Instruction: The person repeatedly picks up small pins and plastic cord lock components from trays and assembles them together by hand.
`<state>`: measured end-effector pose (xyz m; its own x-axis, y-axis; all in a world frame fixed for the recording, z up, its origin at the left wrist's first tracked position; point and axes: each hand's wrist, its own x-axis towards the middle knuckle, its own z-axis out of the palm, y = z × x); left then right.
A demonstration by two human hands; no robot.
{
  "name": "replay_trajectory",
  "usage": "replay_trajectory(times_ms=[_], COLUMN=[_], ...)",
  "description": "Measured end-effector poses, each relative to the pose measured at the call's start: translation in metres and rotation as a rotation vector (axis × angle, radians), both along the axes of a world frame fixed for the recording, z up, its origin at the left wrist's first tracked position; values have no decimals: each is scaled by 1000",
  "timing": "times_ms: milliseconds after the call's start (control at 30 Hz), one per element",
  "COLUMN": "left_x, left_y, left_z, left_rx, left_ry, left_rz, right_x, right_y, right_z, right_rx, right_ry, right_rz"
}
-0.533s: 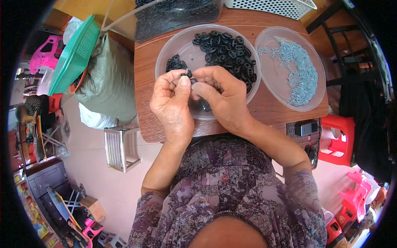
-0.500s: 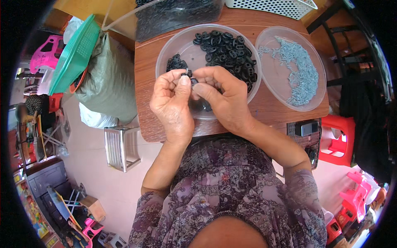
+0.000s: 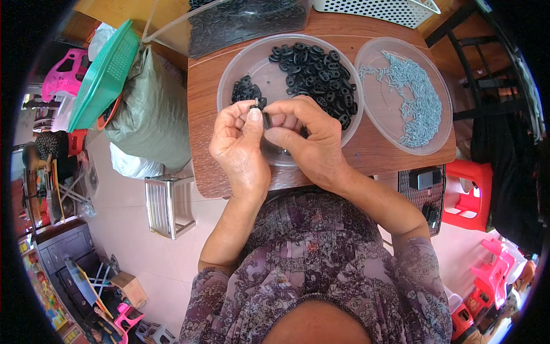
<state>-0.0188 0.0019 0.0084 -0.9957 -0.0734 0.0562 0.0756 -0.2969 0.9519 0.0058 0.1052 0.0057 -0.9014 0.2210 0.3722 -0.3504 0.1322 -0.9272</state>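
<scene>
Over the near side of a round clear tub, my left hand pinches a small black plastic piece between thumb and index finger. A bright metal tip shows at its top. My right hand is closed beside it, the bent index finger reaching to the piece. Whatever lies between its thumb and fingers is mostly hidden; only something dark shows there. In the tub, loose black two-holed oval parts are heaped at the right, with a smaller group of black pieces at the left.
Right of the tub, a shallow clear dish holds many small silvery screws. Behind stand a clear bin of black parts and a white perforated basket. A metal stool and a stuffed sack are left of the wooden table.
My right thumb has lowered slightly and come away from the left fingertips. The dark thing between the hands is less exposed. My left hand keeps its pinch on the black piece.
</scene>
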Motion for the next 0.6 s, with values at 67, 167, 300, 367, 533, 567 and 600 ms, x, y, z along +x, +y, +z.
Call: replay_trajectory(times_ms=[67, 167, 300, 367, 533, 567, 600], left_x=[2, 5, 4, 3, 5, 7, 8], left_y=[0, 0, -2, -5, -3, -3, -3], left_z=[2, 7, 6, 5, 10, 12, 13], left_rx=[-36, -109, -146, -75, 21, 53, 86], left_ry=[42, 111, 136, 84, -28, -20, -11], left_rz=[22, 38, 13, -24, -63, -97, -131], right_x=[1, 1, 2, 3, -2, -1, -1], right_y=[-2, -5, -3, -1, -1, -3, -4], right_z=[4, 3, 5, 6, -1, 0, 2], right_rx=[-3, -59, -48, -73, -178, -215, -251], right_ry=[1, -15, -88, -79, -21, -36, -51], right_rz=[-4, -1, 19, 23, -37, -23, -9])
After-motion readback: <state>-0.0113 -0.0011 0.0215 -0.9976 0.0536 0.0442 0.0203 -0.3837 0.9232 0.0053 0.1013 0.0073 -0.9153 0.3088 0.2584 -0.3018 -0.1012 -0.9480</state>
